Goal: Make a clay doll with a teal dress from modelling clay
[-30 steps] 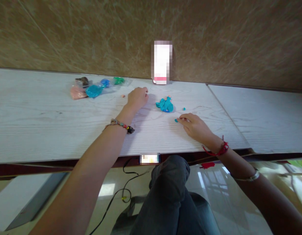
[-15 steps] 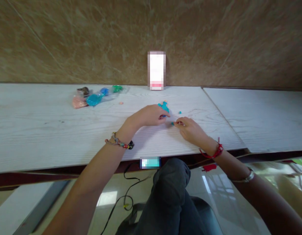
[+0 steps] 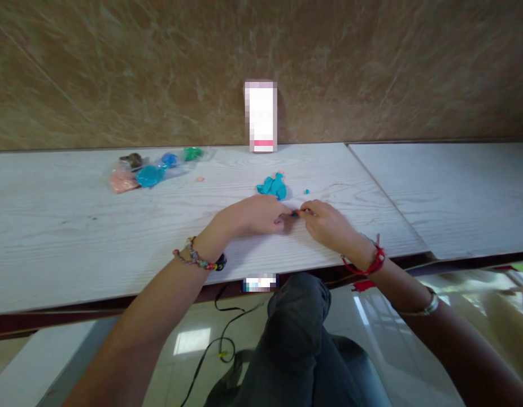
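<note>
My right hand (image 3: 329, 223) pinches a small piece of blue clay (image 3: 295, 213) between thumb and index finger, low over the table. From the left, my left hand (image 3: 265, 213) meets the same piece with its forefinger, while its other fingers are curled in; its thumb is partly hidden. Just beyond the left hand lies a flat, lobed blue clay figure (image 3: 274, 185) with bits of pink at its top. A tiny blue clay ball (image 3: 307, 191) rests to the right of this figure.
At the back left lie clear bags of clay: pink (image 3: 123, 181), light blue (image 3: 150, 176), dark blue (image 3: 169, 160), green (image 3: 192, 153) and brown (image 3: 134, 160). A pink clay bit (image 3: 200, 179) is near them. A blurred-out phone (image 3: 261, 116) leans on the wall; another device (image 3: 260, 282) sits at the front edge.
My left hand has moved off the blue clay figure, toward me, and its forefinger now touches the blue piece in my right hand. More of the figure shows. The view has shifted slightly.
</note>
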A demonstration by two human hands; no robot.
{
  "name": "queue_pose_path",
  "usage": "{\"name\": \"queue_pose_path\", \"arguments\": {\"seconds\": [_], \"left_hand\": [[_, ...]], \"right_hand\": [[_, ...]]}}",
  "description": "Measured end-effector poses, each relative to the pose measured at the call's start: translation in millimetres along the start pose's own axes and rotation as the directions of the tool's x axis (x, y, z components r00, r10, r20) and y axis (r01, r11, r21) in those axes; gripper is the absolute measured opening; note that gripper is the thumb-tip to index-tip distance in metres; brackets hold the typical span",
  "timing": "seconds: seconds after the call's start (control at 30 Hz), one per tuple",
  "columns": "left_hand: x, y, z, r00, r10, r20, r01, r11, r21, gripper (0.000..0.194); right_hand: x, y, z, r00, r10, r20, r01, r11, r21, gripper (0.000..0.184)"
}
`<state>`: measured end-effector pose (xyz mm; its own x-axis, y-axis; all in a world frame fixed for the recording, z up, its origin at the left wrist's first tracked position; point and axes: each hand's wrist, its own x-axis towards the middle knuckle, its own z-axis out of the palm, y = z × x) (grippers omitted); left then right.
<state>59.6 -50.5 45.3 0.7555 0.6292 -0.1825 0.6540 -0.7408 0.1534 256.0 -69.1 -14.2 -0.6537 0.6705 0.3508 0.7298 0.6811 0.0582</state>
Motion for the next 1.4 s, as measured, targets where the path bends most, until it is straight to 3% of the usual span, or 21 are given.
{"name": "queue_pose_path", "arguments": {"seconds": [0.3,0.57,0.8,0.97,1.1,1.23,1.4], "left_hand": [[-1,4,-1.7,0.999,-0.031,0.021,0.03,0.998,0.055,0.032],[-1,-8,-1.9,0.999,0.013,-0.042,-0.015,0.999,-0.047,0.035],[-1,-14,-1.8,0.996,-0.038,-0.084,0.035,0.999,-0.039,0.04],[-4,-23,-7.4,0.978,-0.089,-0.191,0.088,0.996,-0.013,0.038],[-6,-34,-9.3,0.952,-0.123,-0.281,0.135,0.991,0.023,0.036],[-7,-42,-8.1,0.931,-0.168,-0.323,0.201,0.977,0.071,0.032],[-9,-55,-5.1,0.879,-0.274,-0.389,0.332,0.939,0.089,0.034]], "right_hand": [[-1,2,-6,0.997,0.054,-0.057,-0.044,0.986,0.158,0.037],[-2,0,-6,0.999,0.006,-0.032,-0.001,0.989,0.146,0.035],[-1,2,-6,0.996,0.06,-0.068,-0.042,0.97,0.24,0.035],[1,4,-3,0.98,0.129,-0.154,-0.072,0.941,0.331,0.029],[2,8,-4,0.977,0.156,-0.148,-0.099,0.937,0.336,0.026],[8,18,-7,0.971,0.229,-0.064,-0.188,0.902,0.389,0.021],[26,33,-11,0.981,0.122,0.153,-0.18,0.87,0.459,0.014]]}}
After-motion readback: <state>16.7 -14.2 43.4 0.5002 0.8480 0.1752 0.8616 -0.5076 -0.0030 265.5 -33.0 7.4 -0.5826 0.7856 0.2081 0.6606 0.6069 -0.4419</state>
